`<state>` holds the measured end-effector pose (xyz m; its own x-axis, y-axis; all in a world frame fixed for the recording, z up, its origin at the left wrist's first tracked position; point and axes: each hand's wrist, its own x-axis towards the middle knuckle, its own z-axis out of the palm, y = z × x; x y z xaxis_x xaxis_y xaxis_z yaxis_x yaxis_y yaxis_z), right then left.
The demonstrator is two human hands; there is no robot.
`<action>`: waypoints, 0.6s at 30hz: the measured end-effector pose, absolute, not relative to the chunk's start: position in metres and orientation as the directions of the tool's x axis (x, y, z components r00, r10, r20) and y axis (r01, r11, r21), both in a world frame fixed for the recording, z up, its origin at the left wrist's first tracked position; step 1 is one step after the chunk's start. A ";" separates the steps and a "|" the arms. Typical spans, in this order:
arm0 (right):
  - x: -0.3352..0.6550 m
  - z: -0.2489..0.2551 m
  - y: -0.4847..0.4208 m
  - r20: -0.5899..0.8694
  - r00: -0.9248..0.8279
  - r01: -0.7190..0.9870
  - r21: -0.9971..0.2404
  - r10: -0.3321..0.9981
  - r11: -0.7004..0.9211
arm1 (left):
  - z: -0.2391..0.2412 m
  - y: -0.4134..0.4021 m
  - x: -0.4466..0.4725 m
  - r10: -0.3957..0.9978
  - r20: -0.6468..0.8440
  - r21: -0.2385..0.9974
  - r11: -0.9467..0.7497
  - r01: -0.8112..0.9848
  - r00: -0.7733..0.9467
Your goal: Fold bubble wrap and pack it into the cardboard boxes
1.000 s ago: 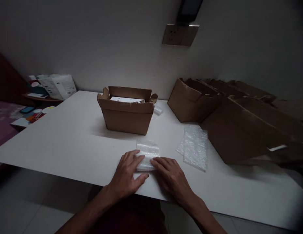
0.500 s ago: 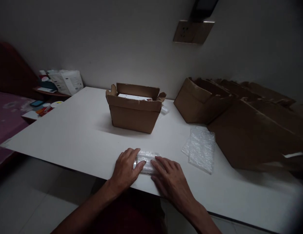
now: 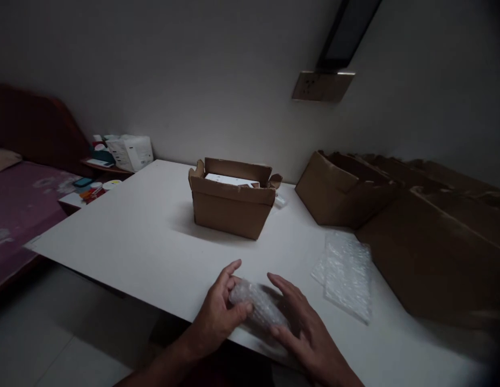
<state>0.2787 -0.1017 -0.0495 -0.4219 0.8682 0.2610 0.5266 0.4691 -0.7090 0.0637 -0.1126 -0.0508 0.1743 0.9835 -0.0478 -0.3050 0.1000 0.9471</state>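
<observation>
A small bundle rolled in clear bubble wrap (image 3: pixel 258 303) is lifted and tilted just over the front edge of the white table. My left hand (image 3: pixel 221 309) grips its left end, thumb on top and fingers behind. What lies inside the wrap cannot be made out. At the bundle's right end, my right hand (image 3: pixel 308 328) has its fingers stretched apart, the thumb at or against the wrap. Flat bubble wrap sheets (image 3: pixel 346 277) lie to the right of my hands. Beyond the bundle stands an open cardboard box (image 3: pixel 231 212) with a white item (image 3: pixel 229 180) showing inside.
Larger open cardboard boxes (image 3: pixel 342 199) crowd the table's right side. A scrap of clear plastic (image 3: pixel 280 201) lies behind the middle box. At the left are a bed (image 3: pixel 28 204) and a small stand with white packs (image 3: pixel 131 152). A socket plate (image 3: pixel 324 86) is on the wall.
The bundle was flat on the table under both hands; now it is raised and turned in my left hand. My right hand has opened away from it. The view has tilted up.
</observation>
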 end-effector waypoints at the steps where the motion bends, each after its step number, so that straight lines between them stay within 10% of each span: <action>1: 0.280 -0.045 -0.099 0.180 -0.436 0.487 -0.776 0.882 0.400 | -0.051 -0.114 0.064 0.982 -0.022 0.960 0.074 -0.271 0.189; 7: 0.267 -0.014 -0.082 -0.083 -0.543 0.408 -0.895 0.835 0.177 | -0.035 -0.101 0.048 0.929 0.259 0.932 -0.312 0.186 0.263; 11: 0.281 -0.001 -0.080 -0.084 -0.433 0.508 -0.845 0.898 0.166 | 0.017 -0.055 0.010 0.597 0.773 0.398 -0.718 0.571 0.213; 18: 0.329 0.008 -0.059 0.143 -0.142 0.718 -0.667 0.980 0.201 | 0.073 0.021 -0.039 0.511 0.798 -0.045 -0.477 0.878 0.318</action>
